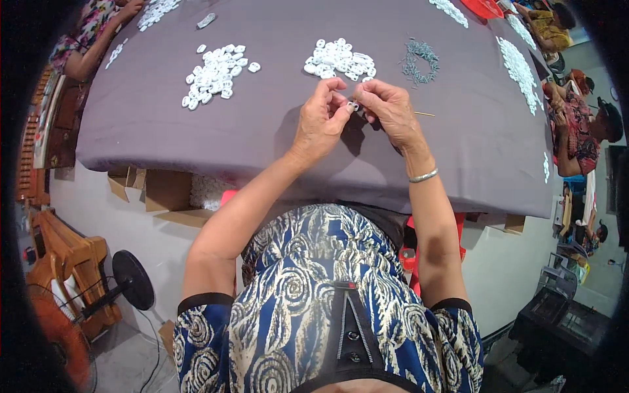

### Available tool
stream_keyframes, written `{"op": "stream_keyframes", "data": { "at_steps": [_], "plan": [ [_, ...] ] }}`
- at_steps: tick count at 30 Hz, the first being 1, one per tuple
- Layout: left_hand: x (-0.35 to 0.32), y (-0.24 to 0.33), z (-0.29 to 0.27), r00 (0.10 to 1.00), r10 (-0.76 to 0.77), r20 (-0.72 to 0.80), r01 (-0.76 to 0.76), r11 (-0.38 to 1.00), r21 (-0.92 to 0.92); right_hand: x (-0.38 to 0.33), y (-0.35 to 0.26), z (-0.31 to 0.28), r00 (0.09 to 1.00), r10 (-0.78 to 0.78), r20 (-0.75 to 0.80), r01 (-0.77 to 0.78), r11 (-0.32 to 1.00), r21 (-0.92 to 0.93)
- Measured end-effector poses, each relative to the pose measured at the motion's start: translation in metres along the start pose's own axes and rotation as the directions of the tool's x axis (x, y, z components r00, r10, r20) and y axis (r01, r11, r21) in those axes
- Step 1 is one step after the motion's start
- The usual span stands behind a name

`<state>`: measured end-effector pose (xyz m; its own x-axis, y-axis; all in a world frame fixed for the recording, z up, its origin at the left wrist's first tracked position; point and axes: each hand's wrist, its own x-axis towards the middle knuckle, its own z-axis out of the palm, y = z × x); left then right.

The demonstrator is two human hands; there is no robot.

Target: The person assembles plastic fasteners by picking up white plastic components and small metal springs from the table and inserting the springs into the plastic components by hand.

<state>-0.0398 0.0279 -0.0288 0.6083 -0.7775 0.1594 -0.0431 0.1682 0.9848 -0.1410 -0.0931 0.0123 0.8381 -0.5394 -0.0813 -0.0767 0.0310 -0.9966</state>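
Observation:
Above the near middle of the table, my left hand pinches a small white plastic piece with dark spots on it between thumb and fingers. My right hand is closed at the same piece, its fingertips pressed together; what they hold is hidden. A thin gold-coloured rod shows beside the right hand; I cannot tell whether it is held or lies on the cloth. Just beyond my fingers is a pile of white oval plastic pieces. To its right lies a ring-shaped heap of small grey screw-like parts.
Another white pile lies to the left on the grey tablecloth. More white pieces line the right side, near a red basin. Other people sit at both sides. Cardboard boxes are under the table; a fan stands lower left.

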Motion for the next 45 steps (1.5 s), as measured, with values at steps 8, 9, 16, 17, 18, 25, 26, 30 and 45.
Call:
{"op": "stream_keyframes", "data": {
  "at_steps": [8,9,16,17,18,25,26,30,45],
  "plan": [
    [-0.001,-0.001,0.0,1.0,0.005,-0.009,-0.005,1.0,-0.007,-0.003,-0.005,0.004,1.0,0.007,0.011,-0.006,0.997,-0.078],
    [-0.001,-0.004,0.0,0.999,0.033,-0.019,-0.033,0.999,-0.01,-0.003,-0.005,0.005,1.0,0.006,0.011,-0.005,0.995,-0.104],
    [-0.003,0.002,0.001,0.999,0.037,-0.037,-0.035,0.998,0.043,0.003,0.007,0.0,0.983,-0.185,0.016,0.178,0.918,-0.355],
    [-0.003,0.003,0.001,0.999,0.036,-0.037,-0.035,0.998,0.043,0.002,0.006,0.002,0.971,-0.238,0.012,0.222,0.884,-0.412],
    [-0.003,0.003,0.002,0.998,0.033,-0.048,-0.031,0.999,0.029,0.001,0.004,0.004,0.957,-0.291,0.012,0.262,0.844,-0.468],
    [-0.004,0.004,0.001,0.995,-0.015,-0.102,0.015,1.0,0.006,-0.007,0.003,0.017,0.952,-0.284,-0.116,0.194,0.851,-0.489],
    [-0.004,0.003,0.001,0.995,-0.012,-0.102,0.013,1.0,0.005,-0.007,0.002,0.017,0.959,-0.261,-0.115,0.179,0.864,-0.471],
    [-0.002,0.001,0.002,0.997,-0.012,-0.073,0.01,0.999,-0.034,-0.007,0.001,0.012,0.973,-0.215,-0.089,0.15,0.872,-0.467],
    [-0.003,0.009,-0.017,0.995,-0.044,-0.095,0.04,0.998,-0.039,0.014,0.0,-0.038,0.939,-0.289,-0.188,0.131,0.803,-0.581]
  ]
}}
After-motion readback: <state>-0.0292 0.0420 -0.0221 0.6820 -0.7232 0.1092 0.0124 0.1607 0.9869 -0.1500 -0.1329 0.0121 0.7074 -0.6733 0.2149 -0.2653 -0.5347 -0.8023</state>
